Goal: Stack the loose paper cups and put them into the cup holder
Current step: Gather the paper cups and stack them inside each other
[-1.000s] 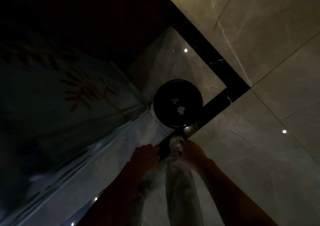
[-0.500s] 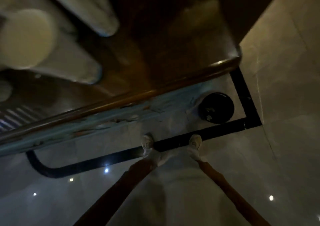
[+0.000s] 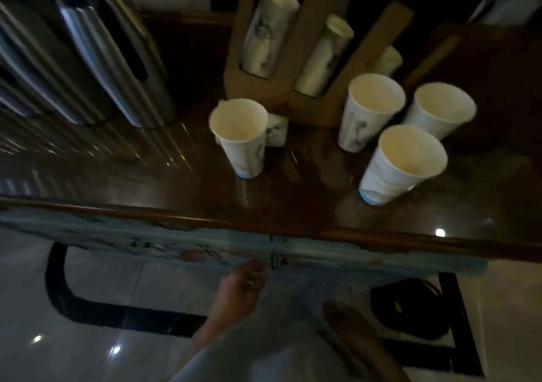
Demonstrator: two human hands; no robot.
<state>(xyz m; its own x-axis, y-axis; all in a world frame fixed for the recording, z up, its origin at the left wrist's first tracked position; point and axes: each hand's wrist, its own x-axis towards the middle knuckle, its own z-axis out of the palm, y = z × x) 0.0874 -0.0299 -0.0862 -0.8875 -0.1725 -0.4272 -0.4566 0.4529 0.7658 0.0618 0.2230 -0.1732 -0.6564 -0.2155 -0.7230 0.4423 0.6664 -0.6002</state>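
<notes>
Desk [image 3: 176,188]: I see a dark glossy wooden top, its near edge running across the middle of the head view, with a painted pale-blue front below it.
Loose paper cups: four stand upright and mouth-up on the desk. One [image 3: 239,135] is alone toward the middle; three cluster toward the right end: the back-left cup [image 3: 371,110], the back-right cup [image 3: 440,110] and the front cup [image 3: 401,163], nearest the desk's near edge.
Cup holder [image 3: 305,67]: a brown cardboard-coloured rack behind the loose cups, toward the far edge, with slanted slots.
Stacks in the holder: one sleeve of cups [image 3: 265,32] leans in the left slot, another [image 3: 325,56] in the next; a third [image 3: 388,60] peeks out behind the back-left cup.
Left hand [image 3: 239,290]: I have it low, in front of the painted desk front, below the top, empty with fingers loosely curled.
Right hand [image 3: 349,327]: also low over the floor, blurred; I cannot tell its finger spread, and I see nothing in it.
Metal appliance [image 3: 88,59]: ribbed steel, at the desk's far left.
Floor: a black round bin [image 3: 410,308] sits below the right end.
</notes>
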